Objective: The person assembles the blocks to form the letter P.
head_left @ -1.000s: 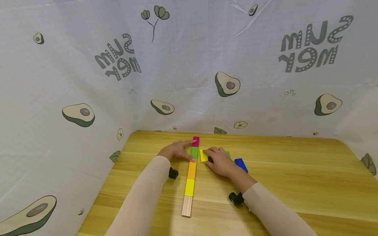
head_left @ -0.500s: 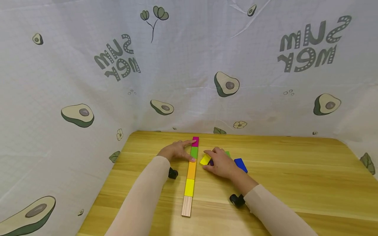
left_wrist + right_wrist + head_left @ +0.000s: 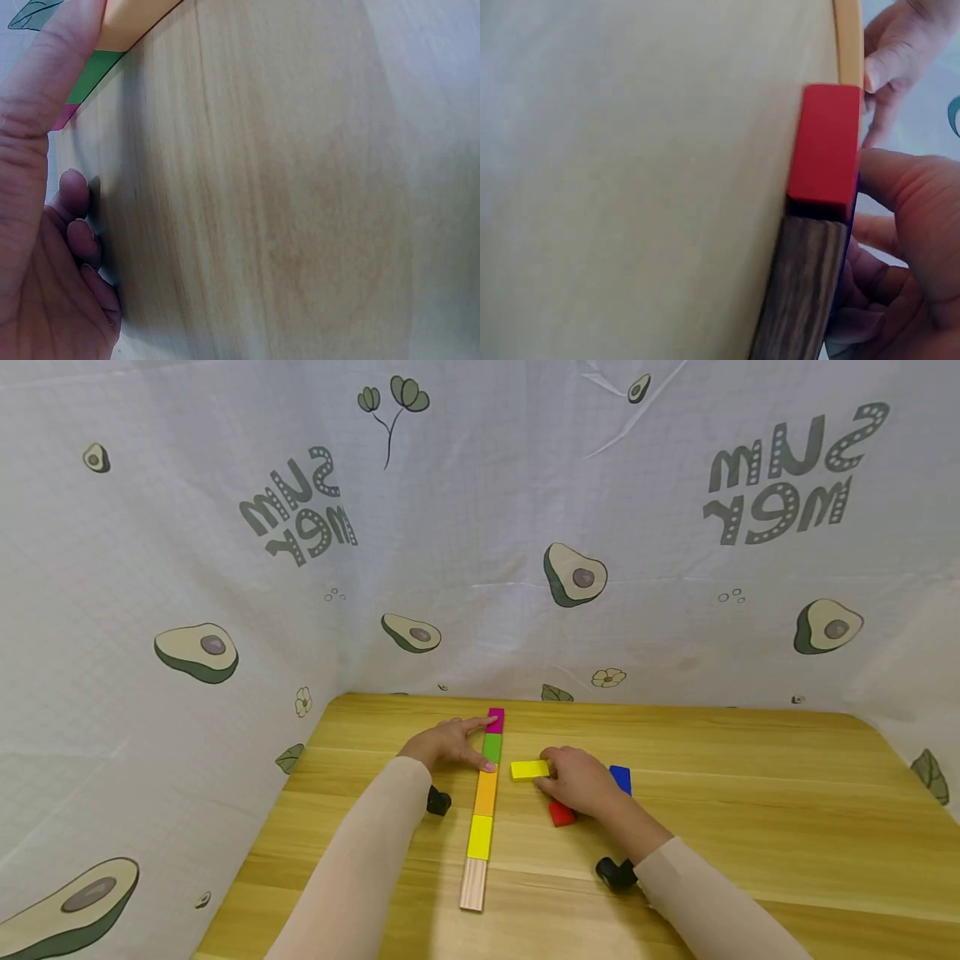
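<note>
My left hand (image 3: 448, 745) straddles the far part of a straight row of flat blocks. Its index fingertip touches the magenta block (image 3: 497, 723), while the thumb lies where the green block (image 3: 492, 746) meets the orange block (image 3: 486, 793). In the left wrist view the thumb (image 3: 52, 67) stretches along the row, and the other fingers rest by the tabletop. My right hand (image 3: 581, 781) pinches the right end of a loose yellow block (image 3: 528, 770), which lies crosswise to the row. Beneath that hand are a red block (image 3: 826, 142) and a dark brown wood-grain block (image 3: 799, 289).
The row continues nearer with another yellow block (image 3: 481, 837) and a plain wood block (image 3: 473, 885). A blue block (image 3: 621, 778) lies just beyond the right hand. Patterned cloth (image 3: 480, 527) hangs behind the wooden table (image 3: 750, 793). Black wrist cameras sit under both wrists.
My right hand has shifted right and slightly nearer. The loose yellow block has turned crosswise to the row, the red block has come into view, and the blue one has turned. The left hand stays put.
</note>
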A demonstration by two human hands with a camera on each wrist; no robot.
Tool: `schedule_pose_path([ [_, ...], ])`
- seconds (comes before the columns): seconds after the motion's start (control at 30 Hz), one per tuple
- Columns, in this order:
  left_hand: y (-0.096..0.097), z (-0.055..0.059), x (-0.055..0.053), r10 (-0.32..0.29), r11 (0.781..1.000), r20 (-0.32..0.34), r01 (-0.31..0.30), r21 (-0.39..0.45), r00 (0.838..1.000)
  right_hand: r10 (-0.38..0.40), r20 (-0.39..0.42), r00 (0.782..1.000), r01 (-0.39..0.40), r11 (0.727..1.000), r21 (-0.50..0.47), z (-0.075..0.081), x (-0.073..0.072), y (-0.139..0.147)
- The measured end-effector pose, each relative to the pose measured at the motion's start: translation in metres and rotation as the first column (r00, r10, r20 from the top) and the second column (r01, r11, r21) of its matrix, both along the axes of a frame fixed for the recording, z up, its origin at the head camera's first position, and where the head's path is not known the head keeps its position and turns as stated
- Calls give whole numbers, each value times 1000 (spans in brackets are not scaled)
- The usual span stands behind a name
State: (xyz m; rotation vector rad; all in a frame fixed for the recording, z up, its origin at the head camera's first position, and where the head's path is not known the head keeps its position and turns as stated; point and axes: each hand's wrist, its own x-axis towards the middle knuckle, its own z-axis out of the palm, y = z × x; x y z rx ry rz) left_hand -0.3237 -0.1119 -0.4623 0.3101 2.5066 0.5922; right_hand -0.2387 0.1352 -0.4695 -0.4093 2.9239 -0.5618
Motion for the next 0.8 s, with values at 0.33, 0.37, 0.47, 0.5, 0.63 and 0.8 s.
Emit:
schedule_pose_path([
  [0.33,0,-1,0,9,1000,7,-9,21,1000,3,58,998,4,993,-117,1,-9,8],
  [0.37,1,-2,0,8,1000,8,-8,22,1000,6,54,999,1,992,-125,2,-11,10],
  [0.47,1,-3,-1,3,1000,12,-4,18,1000,0,37,999,6,988,-156,3,-21,13],
  [0.5,1,-3,-1,3,1000,11,-3,13,1000,0,27,1000,4,986,-164,4,-25,13],
  [0.63,0,-3,-2,5,1000,10,-5,1,1000,-3,-15,1000,0,983,-186,3,-44,14],
  [0.8,-1,-4,-2,8,1000,19,-8,13,1000,23,-30,999,-28,985,-168,-3,-69,15],
])
